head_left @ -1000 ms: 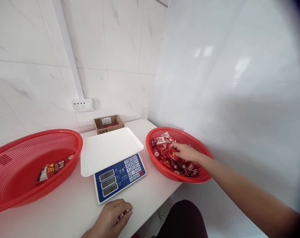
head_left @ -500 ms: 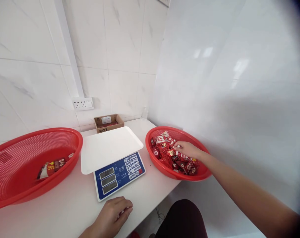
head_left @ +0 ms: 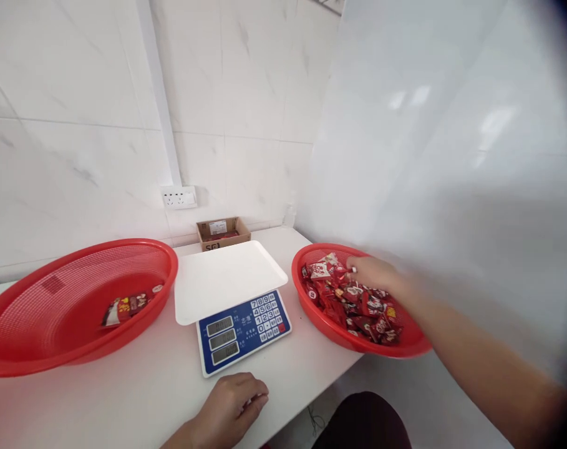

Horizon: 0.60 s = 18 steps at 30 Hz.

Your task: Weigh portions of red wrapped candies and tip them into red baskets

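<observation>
My right hand [head_left: 373, 273] reaches into the right red basket [head_left: 306, 312], its fingers closed at the upper part of a pile of small red candy packets [head_left: 342, 299]. What they grip, if anything, is hidden, and the arm is blurred. Near the table's front edge my left hand [head_left: 231, 402] rests with curled fingers and thumb drawn in, nothing seen in it. Just beyond it stands a blue and white weighing scale [head_left: 246, 330] with a bare white pan [head_left: 229, 277].
At left, a larger red basket [head_left: 164, 312] holds a few packets [head_left: 126, 307]. Behind the scale is a small open cardboard box [head_left: 224, 245] with red contents. A wall socket [head_left: 179, 197] is above the white table [head_left: 143, 399]. My dark-clothed knee [head_left: 365, 424] is below its edge.
The view has turned slightly left, so everything sits further right. My right hand has gone from just over the packets to in among them. The left hand keeps its place by the scale.
</observation>
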Motion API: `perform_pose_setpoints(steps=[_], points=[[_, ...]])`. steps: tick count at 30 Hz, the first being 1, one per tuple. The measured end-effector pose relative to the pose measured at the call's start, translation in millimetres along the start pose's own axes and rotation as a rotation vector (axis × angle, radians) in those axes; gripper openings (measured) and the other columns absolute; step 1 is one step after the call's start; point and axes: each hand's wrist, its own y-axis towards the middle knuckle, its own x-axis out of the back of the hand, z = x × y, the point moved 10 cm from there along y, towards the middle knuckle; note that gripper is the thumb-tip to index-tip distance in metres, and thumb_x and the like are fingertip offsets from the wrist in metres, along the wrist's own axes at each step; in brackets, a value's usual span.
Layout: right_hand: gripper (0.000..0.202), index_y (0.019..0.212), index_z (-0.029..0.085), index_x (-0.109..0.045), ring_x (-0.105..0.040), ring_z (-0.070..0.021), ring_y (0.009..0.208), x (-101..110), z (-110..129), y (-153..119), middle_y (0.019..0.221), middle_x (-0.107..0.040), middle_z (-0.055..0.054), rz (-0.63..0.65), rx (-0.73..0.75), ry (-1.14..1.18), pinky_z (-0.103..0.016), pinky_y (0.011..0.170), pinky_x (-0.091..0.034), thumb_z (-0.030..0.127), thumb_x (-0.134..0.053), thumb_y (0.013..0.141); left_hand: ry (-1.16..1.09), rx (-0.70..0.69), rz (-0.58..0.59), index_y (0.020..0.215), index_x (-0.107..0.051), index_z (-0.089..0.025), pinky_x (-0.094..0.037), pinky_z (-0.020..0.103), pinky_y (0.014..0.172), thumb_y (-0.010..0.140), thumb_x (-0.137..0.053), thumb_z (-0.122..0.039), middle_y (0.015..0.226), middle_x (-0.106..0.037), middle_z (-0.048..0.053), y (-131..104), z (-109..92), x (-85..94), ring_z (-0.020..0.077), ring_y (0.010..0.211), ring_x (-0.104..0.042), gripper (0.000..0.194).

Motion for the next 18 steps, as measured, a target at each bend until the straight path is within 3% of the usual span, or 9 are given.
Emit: perform_pose_setpoints(steps=[2,5,9,11,14,18], points=[[0.021,0.091,0.022,-0.059,-0.06,-0.0212,0.081,29,24,3,0.089,-0.066,-0.005,-0.091,0.076,0.084,-0.026,0.063,-0.039,0.034,-0.047,0.077,0.008,0.002,0.002,0.088,-0.059,-0.021,-0.041,0.019,0.062,0.089,-0.042,-0.022,0.077,-0.062,0.001,0,0,-0.7,0.0141,0.069,-0.058,0.017],[0.02,0.087,0.022,-0.059,-0.058,-0.016,0.073,57,92,5,0.082,-0.065,-0.001,-0.148,0.275,0.269,-0.022,0.06,-0.039,0.036,-0.049,0.077,0.033,0.001,0.015,0.089,-0.059,-0.021,-0.041,0.019,0.063,0.088,-0.043,-0.022,0.078,-0.063,0.001,0,-2,-1.3,0.0141,0.07,-0.058,0.016],[0.021,0.085,0.021,-0.061,-0.055,-0.0123,0.062,56,199,6,0.073,-0.062,0.0,-0.052,0.476,0.389,-0.02,0.052,-0.037,0.037,-0.057,0.073,0.079,-0.006,0.027,0.09,-0.059,-0.02,-0.041,0.019,0.063,0.088,-0.043,-0.021,0.078,-0.063,0.002,-1,-4,0.2,0.014,0.07,-0.058,0.017],[0.025,0.093,0.022,-0.06,-0.053,-0.0097,0.054,44,235,11,0.074,-0.062,0.0,0.027,0.482,0.466,-0.019,0.048,-0.037,0.037,-0.057,0.074,0.098,-0.004,0.021,0.09,-0.059,-0.019,-0.041,0.019,0.063,0.088,-0.043,-0.021,0.079,-0.063,0.002,-2,-5,1.3,0.0139,0.07,-0.058,0.017],[0.036,0.111,0.022,-0.053,-0.051,-0.0076,0.05,32,259,21,0.083,-0.062,-0.003,0.057,0.454,0.599,-0.018,0.044,-0.037,0.033,-0.055,0.077,0.129,-0.006,0.017,0.092,-0.059,-0.02,-0.041,0.019,0.063,0.088,-0.043,-0.021,0.079,-0.064,0.001,-5,-5,0.5,0.014,0.07,-0.059,0.016],[0.039,0.118,0.02,-0.046,-0.055,-0.0079,0.053,14,259,33,0.091,-0.063,-0.006,0.133,0.387,0.807,-0.017,0.043,-0.039,0.035,-0.048,0.082,0.175,-0.04,0.051,0.093,-0.059,-0.021,-0.042,0.021,0.065,0.087,-0.044,-0.022,0.081,-0.064,0.001,-7,-9,-6.3,0.0151,0.072,-0.06,0.016]])
